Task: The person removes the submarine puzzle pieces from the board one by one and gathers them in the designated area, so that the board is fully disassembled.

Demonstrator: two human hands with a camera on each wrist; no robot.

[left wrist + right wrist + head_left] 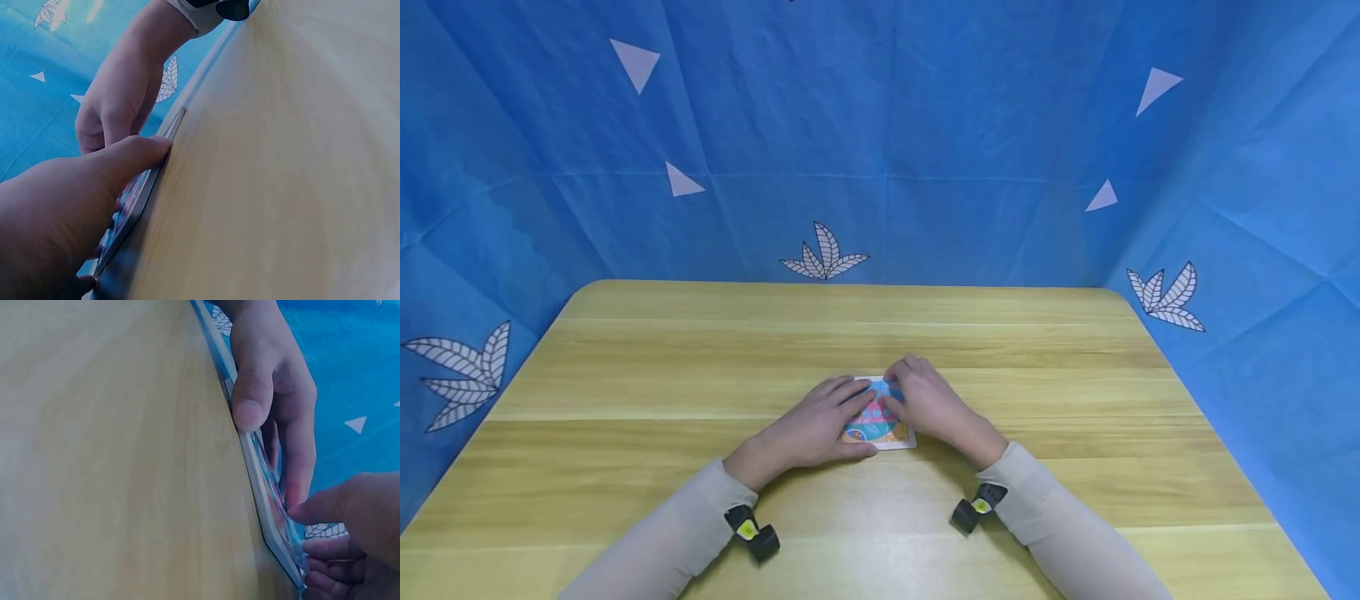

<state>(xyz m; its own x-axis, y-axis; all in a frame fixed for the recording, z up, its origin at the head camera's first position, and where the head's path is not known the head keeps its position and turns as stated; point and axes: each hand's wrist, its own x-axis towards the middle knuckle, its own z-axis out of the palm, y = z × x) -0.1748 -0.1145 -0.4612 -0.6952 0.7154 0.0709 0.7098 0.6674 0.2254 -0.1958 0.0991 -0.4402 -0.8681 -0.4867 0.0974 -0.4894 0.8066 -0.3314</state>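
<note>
A small flat picture board (880,432) with a pale border and a pink, blue and orange print lies on the wooden table. Fine lines cross its print like those of a jigsaw. My left hand (816,425) holds it from the left, thumb along the near edge and fingers spread over the print. From the right, my right hand (928,402) grips its far right part, with curled fingers and the thumb on the print. In the right wrist view the right thumb meets a left fingertip over the board (269,490). The hands hide much of the print.
The wooden table (1037,358) stretches out on all sides of the board. Blue cloth (985,167) with white triangles and leaf drawings hangs behind the table and at both sides. Each wrist carries a strapped black camera (764,543).
</note>
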